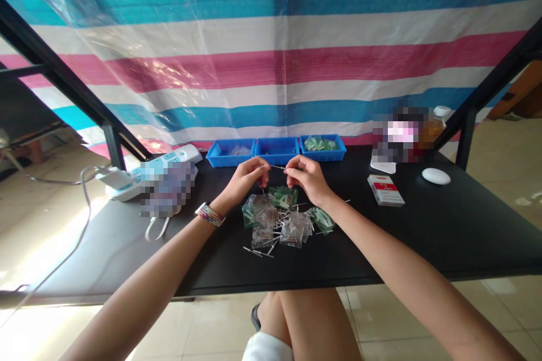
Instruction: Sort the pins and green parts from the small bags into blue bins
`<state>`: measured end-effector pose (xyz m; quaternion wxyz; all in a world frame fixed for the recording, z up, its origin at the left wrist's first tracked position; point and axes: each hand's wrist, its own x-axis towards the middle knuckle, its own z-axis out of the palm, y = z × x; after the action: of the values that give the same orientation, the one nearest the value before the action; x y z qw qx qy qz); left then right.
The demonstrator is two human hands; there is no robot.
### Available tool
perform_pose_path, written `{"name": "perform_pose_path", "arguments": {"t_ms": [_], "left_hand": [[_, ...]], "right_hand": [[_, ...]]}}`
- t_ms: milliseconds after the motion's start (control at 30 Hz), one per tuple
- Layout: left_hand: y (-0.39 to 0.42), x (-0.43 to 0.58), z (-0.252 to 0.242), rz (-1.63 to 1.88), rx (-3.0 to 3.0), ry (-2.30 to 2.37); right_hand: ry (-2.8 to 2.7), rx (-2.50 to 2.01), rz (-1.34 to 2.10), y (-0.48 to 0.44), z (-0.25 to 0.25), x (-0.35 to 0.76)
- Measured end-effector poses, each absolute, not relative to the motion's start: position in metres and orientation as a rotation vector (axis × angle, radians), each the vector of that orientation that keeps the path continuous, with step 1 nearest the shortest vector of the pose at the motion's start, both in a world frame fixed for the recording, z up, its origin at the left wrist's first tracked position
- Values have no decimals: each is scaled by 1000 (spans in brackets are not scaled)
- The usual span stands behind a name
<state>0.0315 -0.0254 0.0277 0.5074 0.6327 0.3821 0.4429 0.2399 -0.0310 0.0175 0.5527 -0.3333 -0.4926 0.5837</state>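
Observation:
Above a pile of parts, my left hand and my right hand are both closed in a pinch. Between their fingertips runs a thin metal pin, which looks like a blind rivet, roughly level. Another thin pin points down below my left fingers; I cannot tell whether they hold it. Under the hands lie clear bags of small parts, green bags and loose rivets. Just behind the hands stands the middle blue bin.
The left blue bin holds clear bags, the right blue bin green ones. A power strip with a plugged charger lies left. On the right are a cigarette box and a white oval object. A striped sheet hangs behind.

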Motion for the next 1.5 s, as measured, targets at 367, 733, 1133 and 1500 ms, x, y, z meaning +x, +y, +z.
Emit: {"name": "perform_pose_path", "arguments": {"t_ms": [367, 733, 1133, 1500], "left_hand": [[-9, -2, 26, 604, 2092, 1090], [-6, -7, 29, 457, 2093, 1043], [2, -15, 24, 376, 2105, 989], [-1, -13, 30, 371, 2059, 989]], "right_hand": [[-1237, -906, 1266, -3, 19, 262], [-1295, -961, 1301, -12, 16, 260], [-1333, -969, 1329, -14, 13, 256], [-1309, -955, 1363, -16, 14, 255]]}}
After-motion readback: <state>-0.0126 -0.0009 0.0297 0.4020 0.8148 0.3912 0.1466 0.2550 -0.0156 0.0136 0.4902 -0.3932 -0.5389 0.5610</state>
